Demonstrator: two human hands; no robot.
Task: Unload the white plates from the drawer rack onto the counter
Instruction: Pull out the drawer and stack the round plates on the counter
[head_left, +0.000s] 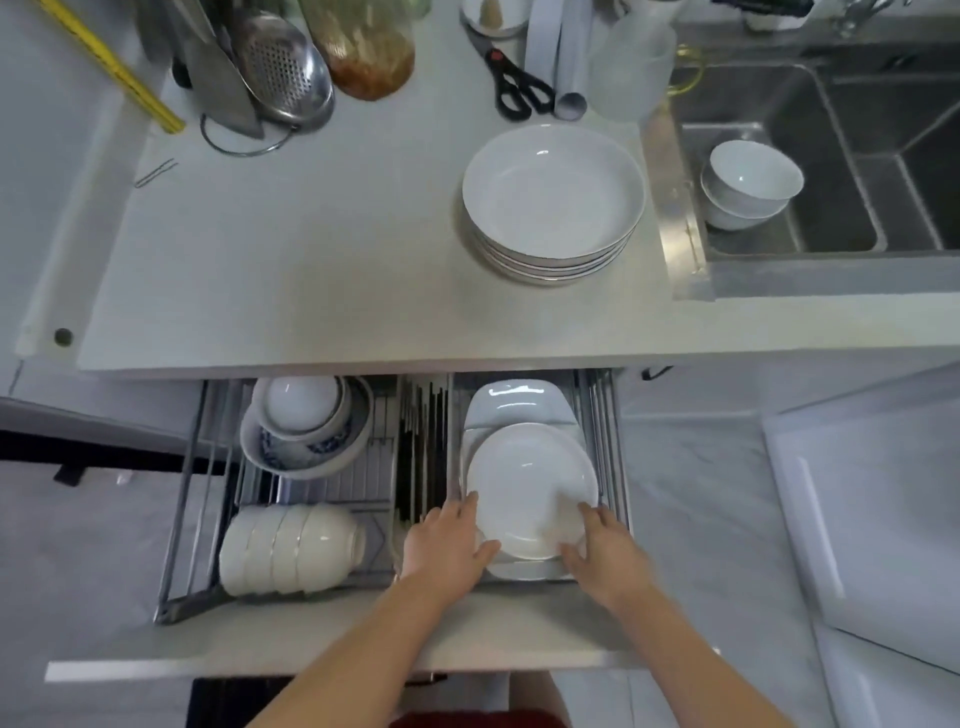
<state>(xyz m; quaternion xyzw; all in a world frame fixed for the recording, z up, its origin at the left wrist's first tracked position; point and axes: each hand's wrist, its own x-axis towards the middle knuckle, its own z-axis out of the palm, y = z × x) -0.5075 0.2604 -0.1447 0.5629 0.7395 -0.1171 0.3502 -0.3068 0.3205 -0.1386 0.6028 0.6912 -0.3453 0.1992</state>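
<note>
A round white plate (530, 483) leans in the right compartment of the open drawer rack (179, 525). My left hand (447, 545) grips its left rim and my right hand (608, 556) grips its right rim. Another white plate lies under it, mostly hidden. A square white dish (519, 402) sits behind them in the same compartment. On the counter (291, 249) above, a stack of several white plates (553, 200) rests near the sink.
The rack's left side holds nested bowls (304, 421) and a row of white bowls on their sides (288, 551). Scissors (519, 85), a colander (285, 73), a clear jug (631, 62) and a jar crowd the counter's back. Two bowls (745, 184) sit in the sink.
</note>
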